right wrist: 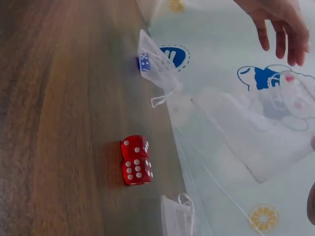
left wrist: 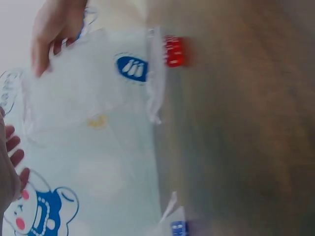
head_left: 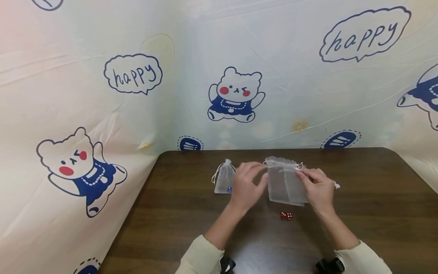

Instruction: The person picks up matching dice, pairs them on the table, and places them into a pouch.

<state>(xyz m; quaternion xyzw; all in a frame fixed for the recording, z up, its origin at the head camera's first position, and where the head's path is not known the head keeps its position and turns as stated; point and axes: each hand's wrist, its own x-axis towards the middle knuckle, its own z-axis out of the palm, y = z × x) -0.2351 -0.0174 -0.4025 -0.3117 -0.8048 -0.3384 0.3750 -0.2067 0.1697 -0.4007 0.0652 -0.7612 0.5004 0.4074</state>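
My right hand [head_left: 321,190] pinches a sheer white drawstring pouch [head_left: 285,184] near its upper right corner, thumb and fingers at the cord. The pouch hangs flat above the table, its gathered top and white cord upward. Beside its left edge is my left hand [head_left: 247,186], with fingers loosely bent; in the right wrist view these fingers [right wrist: 280,42] hang apart from the pouch. Two red dice [right wrist: 137,160] lie side by side on the table below. To the left stands a smaller-looking sheer pouch [head_left: 224,179] with a blue die [head_left: 229,189] at its base, partly behind my left hand.
Just right of my right hand a white die [head_left: 337,185] shows, mostly hidden. Another sheer pouch [right wrist: 177,216] with a cord loop appears at the bottom of the right wrist view. The brown wooden table [head_left: 171,228] ends at a printed cloth backdrop [head_left: 184,95].
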